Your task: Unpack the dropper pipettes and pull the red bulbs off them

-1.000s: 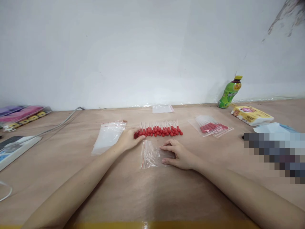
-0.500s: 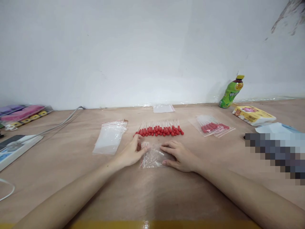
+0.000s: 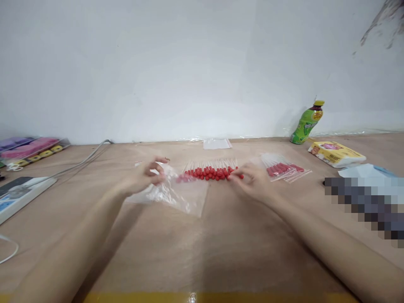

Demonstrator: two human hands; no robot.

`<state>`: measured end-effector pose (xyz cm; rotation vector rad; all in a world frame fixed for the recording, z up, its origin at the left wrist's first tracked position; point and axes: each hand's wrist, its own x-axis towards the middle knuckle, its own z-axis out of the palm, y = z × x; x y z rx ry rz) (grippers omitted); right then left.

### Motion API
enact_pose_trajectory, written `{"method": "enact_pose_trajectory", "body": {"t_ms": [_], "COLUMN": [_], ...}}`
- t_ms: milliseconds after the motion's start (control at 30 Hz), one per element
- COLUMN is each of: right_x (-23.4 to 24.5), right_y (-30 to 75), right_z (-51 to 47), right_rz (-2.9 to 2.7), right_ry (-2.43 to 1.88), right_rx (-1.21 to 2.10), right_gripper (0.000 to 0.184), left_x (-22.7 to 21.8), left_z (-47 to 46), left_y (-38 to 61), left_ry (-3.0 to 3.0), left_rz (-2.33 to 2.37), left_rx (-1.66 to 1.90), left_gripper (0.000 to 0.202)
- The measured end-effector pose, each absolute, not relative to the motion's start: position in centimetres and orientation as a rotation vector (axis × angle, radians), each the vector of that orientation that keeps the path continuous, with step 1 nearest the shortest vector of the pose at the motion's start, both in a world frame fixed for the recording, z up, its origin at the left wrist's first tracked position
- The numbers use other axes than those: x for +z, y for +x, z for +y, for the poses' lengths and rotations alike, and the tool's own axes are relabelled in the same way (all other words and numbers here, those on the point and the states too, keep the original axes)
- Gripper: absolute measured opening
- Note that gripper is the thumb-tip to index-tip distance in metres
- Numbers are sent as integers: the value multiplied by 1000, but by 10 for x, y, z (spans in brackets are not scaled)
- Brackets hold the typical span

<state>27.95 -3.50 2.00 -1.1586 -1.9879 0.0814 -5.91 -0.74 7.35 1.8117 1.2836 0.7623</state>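
Observation:
My left hand (image 3: pixel 145 176) is lifted a little off the table and pinches one edge of a clear zip bag (image 3: pixel 184 193), which hangs tilted to the right in front of the row's left end. A row of several red-tipped clear sticks (image 3: pixel 211 171) lies across the middle of the wooden table (image 3: pixel 202 248). My right hand (image 3: pixel 251 181) is at the right end of that row, fingers curled on the last sticks there; the grip itself is blurred.
A stack of empty zip bags (image 3: pixel 139 195) lies behind my left hand. Filled bags of red sticks (image 3: pixel 282 169) lie right of the row. A green bottle (image 3: pixel 306 122), a yellow packet (image 3: pixel 336 153), a flat bag (image 3: pixel 216 144) by the wall, and a power strip (image 3: pixel 19 193) with cable are around.
My left hand has picked the clear bag up off the table and moved it left and up. My right hand left the bag and moved up to the row's right end.

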Motion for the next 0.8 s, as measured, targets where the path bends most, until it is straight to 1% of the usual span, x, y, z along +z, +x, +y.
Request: {"method": "enact_pose_trajectory", "body": {"t_ms": [100,167,233,267,333,367,400,433,500,567,600,633,700,767,800], "right_x": [19,15,11,10,11,12,14,15,17,18,17,17,17,21,24], "right_y": [326,360,387,396,404,405,404,402,399,398,399,399,400,397,393], "right_z": [-8,7,15,18,19,18,18,17,16,15,15,15,15,15,14], "right_rz": [-1677,-1573,-1554,-1575,-1578,-1565,-1551,-1537,-1525,-1525,-1520,-1507,-1444,-1368,-1350], "right_ry": [-1617,-2017,-2319,-2397,-2470,-2486,-2491,-2489,-2475,-2470,-2462,-2444,-2359,-2220,-2127], "right_rx": [-237,-258,-106,-35,-1,7,38,93,215,201,159,123,81,42,34], "right_gripper": [22,29,49,55,66,67,64,58,43,35,32,31,28,30,32], "left_x": [84,81,74,69,61,58,57,56,57,59,59,60,58,52,47], "left_z": [9,16,20,21,24,25,27,28,30,30,29,27,23,17,15], "left_y": [-93,-110,-121,-124,-129,-130,-131,-132,-133,-135,-134,-133,-123,-105,-94], "left_ry": [1656,1626,1653,1673,1691,1689,1686,1684,1725,1850,1919,1973,2082,2236,2337], "left_rz": [1507,1759,1977,2050,2127,2160,2191,2211,2232,2269,2307,2362,2449,2391,2285], "left_rx": [1115,1152,1023,938,783,707,608,473,141,-133,-200,-207,-114,7,47], "left_gripper": [42,46,52,50,34,24,15,11,17,25,28,30,41,54,57]}}
